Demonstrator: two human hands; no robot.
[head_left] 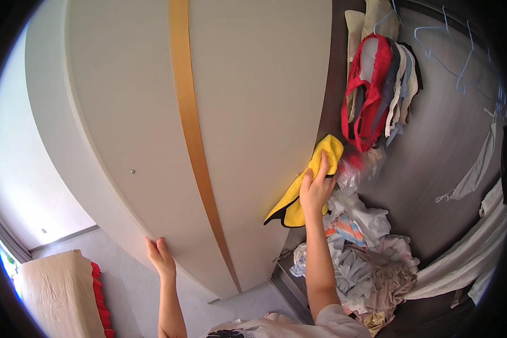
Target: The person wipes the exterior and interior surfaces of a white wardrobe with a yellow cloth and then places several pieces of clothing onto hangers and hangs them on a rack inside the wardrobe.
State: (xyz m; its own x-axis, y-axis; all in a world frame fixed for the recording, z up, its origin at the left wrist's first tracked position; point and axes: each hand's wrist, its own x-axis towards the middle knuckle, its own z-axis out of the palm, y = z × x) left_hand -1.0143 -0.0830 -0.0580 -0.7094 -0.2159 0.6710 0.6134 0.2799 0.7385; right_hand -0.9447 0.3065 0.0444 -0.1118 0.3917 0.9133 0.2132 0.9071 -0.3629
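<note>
A tall white wardrobe door [259, 107] with a wooden strip [188, 118] down its face stands swung out before me. My left hand [162, 259] is closed on the door's outer edge, low on the left. In my right hand [316, 191] is a yellow cleaning cloth [296, 213] with black trim. The cloth lies against the door's face, close to the edge by the wardrobe's inside. Part of it hangs loose to the lower left, and my fingers cover its middle.
Within the dark wardrobe, red and other garments [372, 90] hang beside bare blue hangers [432, 28]. A heap of crumpled clothes and plastic bags [372, 265] fills the bottom. Pale cloth [462, 248] hangs at right. Across the grey floor stands a beige-covered bed [62, 293] with red frill.
</note>
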